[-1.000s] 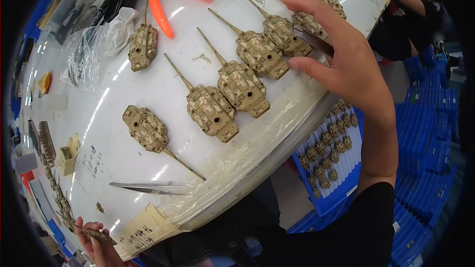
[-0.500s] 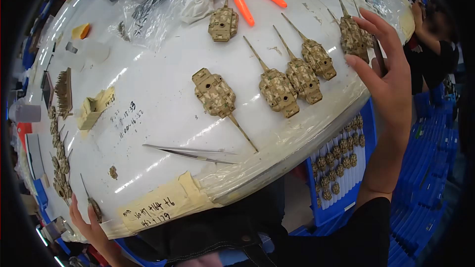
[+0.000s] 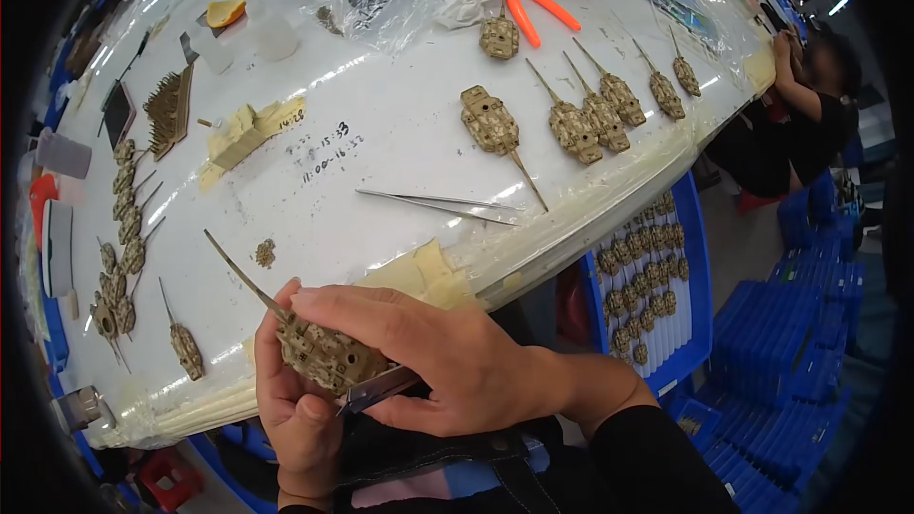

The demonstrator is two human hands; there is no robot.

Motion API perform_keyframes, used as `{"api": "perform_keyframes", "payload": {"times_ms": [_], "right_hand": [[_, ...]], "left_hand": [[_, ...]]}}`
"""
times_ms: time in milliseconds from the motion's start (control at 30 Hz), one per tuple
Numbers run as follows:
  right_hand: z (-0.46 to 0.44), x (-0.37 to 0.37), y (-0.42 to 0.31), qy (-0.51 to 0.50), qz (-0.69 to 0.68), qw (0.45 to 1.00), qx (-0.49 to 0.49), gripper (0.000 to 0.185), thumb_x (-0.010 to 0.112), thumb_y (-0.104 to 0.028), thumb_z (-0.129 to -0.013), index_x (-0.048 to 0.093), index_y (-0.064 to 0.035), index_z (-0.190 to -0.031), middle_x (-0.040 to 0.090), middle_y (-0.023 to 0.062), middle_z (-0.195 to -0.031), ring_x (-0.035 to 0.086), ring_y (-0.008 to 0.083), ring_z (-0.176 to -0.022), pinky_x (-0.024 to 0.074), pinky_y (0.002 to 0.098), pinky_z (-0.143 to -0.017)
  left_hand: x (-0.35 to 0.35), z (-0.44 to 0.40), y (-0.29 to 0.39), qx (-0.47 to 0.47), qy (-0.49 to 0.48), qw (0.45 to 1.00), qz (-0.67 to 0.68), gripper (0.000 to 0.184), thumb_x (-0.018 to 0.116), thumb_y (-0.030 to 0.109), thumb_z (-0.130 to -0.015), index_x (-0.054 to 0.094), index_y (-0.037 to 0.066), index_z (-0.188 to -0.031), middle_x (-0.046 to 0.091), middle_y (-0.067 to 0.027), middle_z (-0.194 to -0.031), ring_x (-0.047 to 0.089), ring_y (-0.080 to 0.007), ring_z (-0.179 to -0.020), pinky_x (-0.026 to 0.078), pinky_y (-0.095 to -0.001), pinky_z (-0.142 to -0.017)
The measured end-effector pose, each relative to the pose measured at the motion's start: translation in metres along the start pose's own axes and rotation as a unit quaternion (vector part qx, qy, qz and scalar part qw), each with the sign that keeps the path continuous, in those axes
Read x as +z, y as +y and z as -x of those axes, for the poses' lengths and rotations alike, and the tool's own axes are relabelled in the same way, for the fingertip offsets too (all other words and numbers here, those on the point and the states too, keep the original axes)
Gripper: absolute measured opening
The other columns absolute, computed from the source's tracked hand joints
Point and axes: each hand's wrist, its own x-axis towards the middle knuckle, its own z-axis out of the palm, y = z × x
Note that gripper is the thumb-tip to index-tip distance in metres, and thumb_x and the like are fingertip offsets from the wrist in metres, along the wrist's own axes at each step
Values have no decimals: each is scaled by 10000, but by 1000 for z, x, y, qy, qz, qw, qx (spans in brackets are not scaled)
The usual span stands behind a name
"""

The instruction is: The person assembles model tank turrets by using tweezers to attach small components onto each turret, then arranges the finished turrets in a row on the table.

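Note:
Near the table's front edge, a camouflage model tank turret (image 3: 328,354) is held between both hands, its long barrel pointing up and left. My left hand (image 3: 297,419) is closed around its left side and underside. My right hand (image 3: 447,347) closes over its top and right side, and a flat, shiny metal tool (image 3: 381,387) sticks out from under the palm. Part of the turret and most of the tool are hidden by the fingers. Another turret (image 3: 186,350) lies left of my hands. Steel tweezers (image 3: 438,204) rest beyond them.
More turrets (image 3: 576,131) lie at the right, others (image 3: 129,205) at the left. Orange-handled cutters (image 3: 533,11) are at the back. A brush (image 3: 169,112) and a taped block (image 3: 238,138) stand left. A blue tray (image 3: 700,266) of small parts sits below the edge. Someone (image 3: 809,105) sits at right.
My right hand has come from the turrets at the right to the front middle, bringing one turret. My left hand has moved right from the left edge and now grips it too.

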Motion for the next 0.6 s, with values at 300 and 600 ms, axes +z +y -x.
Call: {"api": "perform_keyframes", "payload": {"times_ms": [300, 600], "right_hand": [[-10, 51, -21, -40, 41, 998, -9, 663, 622, 64, -580, 405, 0, -1204, 451, 173, -1215, 530, 282, -1017, 479, 299, -812], [-14, 56, -29, -11, -63, 988, 144, 476, 573, -154, -777, 417, -32, -1210, 362, 176, -1286, 421, 314, -1129, 429, 330, -874]], "left_hand": [[-29, 18, 16, -48, 3, 995, 88, 870, 718, 338, -663, 225, 17, -1304, 476, -178, -1138, 537, -235, -951, 441, -315, -826], [-85, 51, 33, -95, -18, 977, 191, 805, 684, 278, -707, 216, 9, -1303, 485, -259, -1089, 560, -308, -868, 464, -381, -795]]}}
